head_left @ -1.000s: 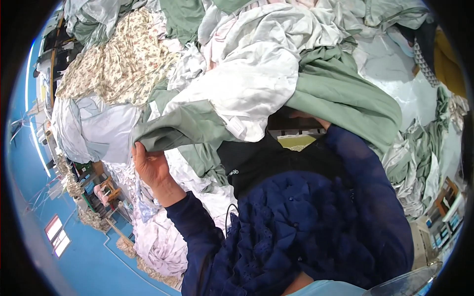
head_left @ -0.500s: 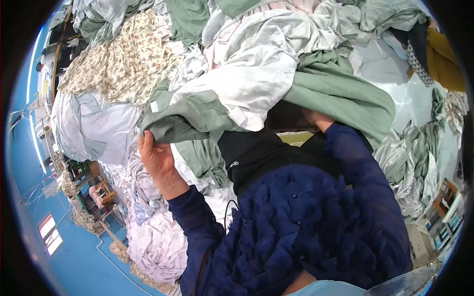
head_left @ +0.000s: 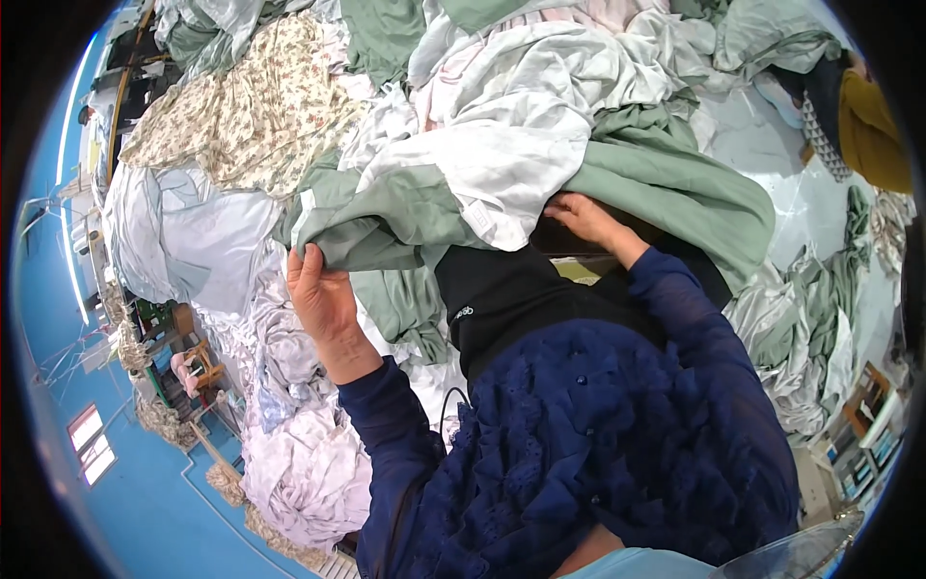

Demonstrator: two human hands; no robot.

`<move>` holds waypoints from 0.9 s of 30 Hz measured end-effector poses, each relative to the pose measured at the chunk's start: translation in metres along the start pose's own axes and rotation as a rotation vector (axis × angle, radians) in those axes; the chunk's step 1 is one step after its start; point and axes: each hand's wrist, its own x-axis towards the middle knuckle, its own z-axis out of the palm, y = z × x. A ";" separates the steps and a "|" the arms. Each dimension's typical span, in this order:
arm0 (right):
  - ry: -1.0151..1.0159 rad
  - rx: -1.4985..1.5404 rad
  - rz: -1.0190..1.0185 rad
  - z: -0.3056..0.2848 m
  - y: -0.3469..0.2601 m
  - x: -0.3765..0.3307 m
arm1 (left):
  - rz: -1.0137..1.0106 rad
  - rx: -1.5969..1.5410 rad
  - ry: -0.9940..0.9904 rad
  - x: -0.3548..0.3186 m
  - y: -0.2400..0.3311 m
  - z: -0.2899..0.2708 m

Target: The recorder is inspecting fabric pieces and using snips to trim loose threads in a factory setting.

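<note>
The left hand has its grip closed on a bunched fold of the sage-green sheet, thumb over the soft, creased cloth at its lower left corner. The right hand lies further up the same bundle, fingers curled under its edge where a white sheet overlaps the green; how tightly that grip closes I cannot tell. The bundle sits atop a heap of crumpled linen in front of the person. Around it lie a smooth pale-blue sheet, a floral cream fabric, and wrinkled lilac-white cloth. Both forearms wear dark-blue, textured knit sleeves.
</note>
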 end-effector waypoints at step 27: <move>0.502 -0.457 -0.494 0.070 -0.069 -0.048 | 0.028 0.058 0.041 -0.003 0.002 -0.004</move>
